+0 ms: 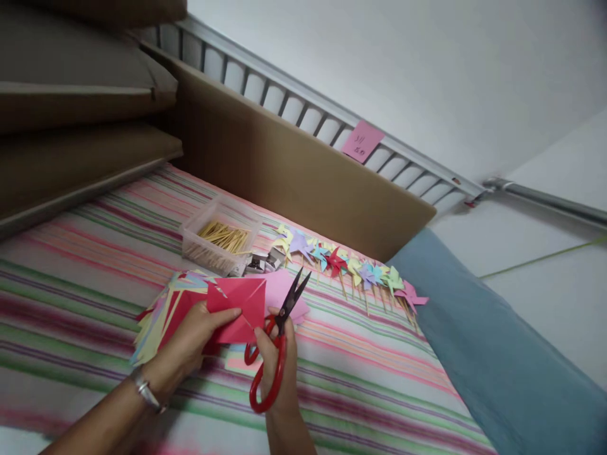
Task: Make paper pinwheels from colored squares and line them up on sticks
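Note:
My left hand [196, 332] grips a red paper square [237, 297] from its left side, thumb on top. Slits run diagonally inward from the square's corners. My right hand [279, 360] holds red-handled scissors [284, 313], their dark blades slightly apart and pointing up and away, to the right of the paper. The right fingertips also touch the square's lower right edge. Under and left of the left hand lies a stack of coloured paper sheets [161, 316]. Pink paper [282, 291] lies behind the red square.
A clear plastic box [194, 243] holds thin wooden sticks [225, 237]. Beside it are metal clip-like pieces [265, 260]. A row of paper pinwheels [336, 262] on sticks lies along the brown board [284, 170]. Large brown stacked slabs [71, 126] stand at left. Striped cloth [355, 379] covers the surface.

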`<state>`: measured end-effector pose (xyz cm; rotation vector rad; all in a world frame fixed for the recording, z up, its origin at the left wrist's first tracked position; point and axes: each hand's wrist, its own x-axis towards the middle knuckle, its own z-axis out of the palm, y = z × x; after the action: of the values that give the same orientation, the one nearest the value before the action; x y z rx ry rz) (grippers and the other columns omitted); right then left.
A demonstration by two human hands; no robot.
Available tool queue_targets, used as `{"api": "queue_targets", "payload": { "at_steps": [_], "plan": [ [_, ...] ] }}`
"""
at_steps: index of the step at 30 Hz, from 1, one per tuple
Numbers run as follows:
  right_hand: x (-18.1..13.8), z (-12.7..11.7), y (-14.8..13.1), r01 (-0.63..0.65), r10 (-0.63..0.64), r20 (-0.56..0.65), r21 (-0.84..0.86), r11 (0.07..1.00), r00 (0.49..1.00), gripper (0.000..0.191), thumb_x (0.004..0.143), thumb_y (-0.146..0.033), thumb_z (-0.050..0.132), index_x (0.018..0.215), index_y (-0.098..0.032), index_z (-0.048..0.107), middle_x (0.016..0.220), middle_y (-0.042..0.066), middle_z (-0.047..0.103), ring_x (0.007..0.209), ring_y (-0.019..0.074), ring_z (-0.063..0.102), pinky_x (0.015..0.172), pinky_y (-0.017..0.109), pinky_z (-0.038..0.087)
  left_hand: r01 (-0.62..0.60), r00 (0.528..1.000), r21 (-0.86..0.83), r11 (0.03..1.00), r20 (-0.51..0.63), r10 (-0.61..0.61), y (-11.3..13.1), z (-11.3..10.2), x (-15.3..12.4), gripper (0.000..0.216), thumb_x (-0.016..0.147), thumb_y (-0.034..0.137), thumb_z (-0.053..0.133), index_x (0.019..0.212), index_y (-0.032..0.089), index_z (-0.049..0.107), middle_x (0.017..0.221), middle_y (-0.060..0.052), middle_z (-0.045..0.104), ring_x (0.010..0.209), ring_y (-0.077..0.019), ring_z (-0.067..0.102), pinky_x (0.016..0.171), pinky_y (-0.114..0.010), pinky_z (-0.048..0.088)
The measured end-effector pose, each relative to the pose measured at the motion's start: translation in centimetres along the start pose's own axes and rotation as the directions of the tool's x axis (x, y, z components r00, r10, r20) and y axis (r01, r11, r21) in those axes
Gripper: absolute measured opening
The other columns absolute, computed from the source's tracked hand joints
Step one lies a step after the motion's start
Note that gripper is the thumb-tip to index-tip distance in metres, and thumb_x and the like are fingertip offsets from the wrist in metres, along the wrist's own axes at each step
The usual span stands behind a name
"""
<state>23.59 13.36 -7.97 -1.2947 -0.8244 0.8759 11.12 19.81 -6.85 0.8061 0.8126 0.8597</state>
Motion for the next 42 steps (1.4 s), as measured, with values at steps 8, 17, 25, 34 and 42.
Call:
{"api": "queue_targets", "payload": {
  "at_steps": [8,17,25,34,42],
  "plan": [
    [-1.1,-0.2,-1.3,-0.113,0.21,0.293,-0.316,0.942,0.933,0.032,0.074,-0.025,0.06,0.105,-0.018,0.058,0.066,-0.004,0.049,0.049,0.008,0.043,0.043,0.018,0.035,-0.005,0.998,0.043,0.999,-0.062,0.008,4.3,-5.4,0.7,0.027,0.063,0.023,0.074,0.088,0.013,0.071,0.082,-0.008,0.076,0.073,-0.0246,0.069,0.07,-0.032,0.051],
    [-2.4,-0.3,-1.6,-0.213,0.471,0.398,-0.541,0.813,0.787,0.039,0.074,-0.036,0.062,0.107,-0.017,0.063,0.054,-0.007,0.039,0.039,0.0057,0.034,0.037,0.017,0.028,0.053,0.994,0.053,0.997,0.092,-0.058,5.2,-7.3,0.3,0.026,0.064,0.023,0.074,0.089,0.014,0.071,0.084,-0.009,0.075,0.075,-0.0261,0.069,0.071,-0.035,0.052],
    [-2.5,-0.4,-1.6,-0.141,0.428,0.444,-0.546,0.826,0.787,0.028,0.074,-0.03,0.061,0.097,-0.015,0.067,0.057,-0.005,0.04,0.046,0.0072,0.035,0.042,0.019,0.026,0.072,0.99,0.052,0.996,0.115,-0.078,5.4,-6.9,0.1,0.029,0.068,0.021,0.07,0.096,0.012,0.07,0.093,-0.014,0.074,0.079,-0.029,0.068,0.071,-0.037,0.052],
    [-2.3,-0.6,-1.6,-0.123,0.415,0.456,-0.543,0.831,0.787,0.03,0.073,-0.032,0.062,0.097,-0.014,0.067,0.06,-0.004,0.039,0.053,0.0093,0.036,0.047,0.021,0.029,0.059,0.99,0.05,0.997,0.125,-0.065,5.3,-6.5,0.2,0.027,0.065,0.02,0.072,0.092,0.014,0.071,0.085,-0.01,0.075,0.075,-0.0253,0.068,0.071,-0.034,0.051],
    [-2.2,-0.5,-1.6,-0.118,0.423,0.457,-0.558,0.822,0.783,0.032,0.072,-0.032,0.062,0.097,-0.013,0.067,0.062,-0.003,0.041,0.055,0.0098,0.037,0.048,0.02,0.03,0.056,0.99,0.058,0.997,0.126,-0.063,5.3,-6.5,0.0,0.029,0.065,0.02,0.071,0.094,0.014,0.07,0.085,-0.01,0.075,0.077,-0.0265,0.069,0.07,-0.033,0.051]
  ]
}}
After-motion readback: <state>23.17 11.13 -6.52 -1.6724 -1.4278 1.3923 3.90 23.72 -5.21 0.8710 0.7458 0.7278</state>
